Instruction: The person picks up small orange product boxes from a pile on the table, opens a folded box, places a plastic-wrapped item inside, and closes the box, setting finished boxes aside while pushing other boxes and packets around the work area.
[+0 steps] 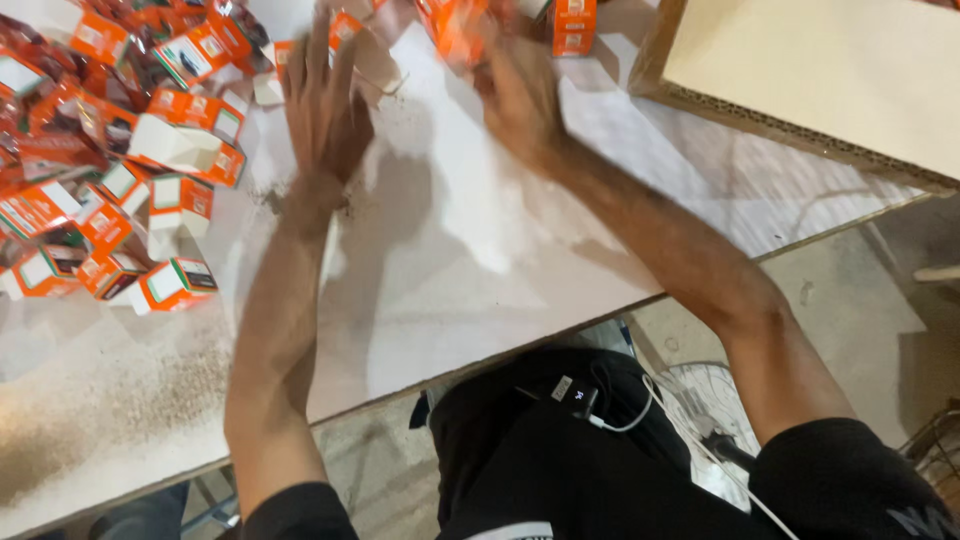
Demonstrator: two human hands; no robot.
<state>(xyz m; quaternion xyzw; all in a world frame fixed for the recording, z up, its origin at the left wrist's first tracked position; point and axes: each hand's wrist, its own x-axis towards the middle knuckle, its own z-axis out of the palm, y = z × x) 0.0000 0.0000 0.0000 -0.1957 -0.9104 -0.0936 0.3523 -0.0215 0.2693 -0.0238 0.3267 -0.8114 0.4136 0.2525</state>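
My left hand [322, 105] hovers over the white table [480, 250] with its fingers spread, holding nothing, just right of a heap of small orange and white cartons [110, 150]. My right hand [515, 90] reaches to the far edge of the table and closes around a blurred orange carton [455, 30]. Another orange carton [572, 25] stands just right of that hand. Motion blur hides how the fingers sit on the carton.
A large brown corrugated cardboard box [810, 80] lies at the back right of the table. Below the table's near edge I see my dark trousers, a small black device with a white cable [575, 392], and a fan [715, 420] on the floor.
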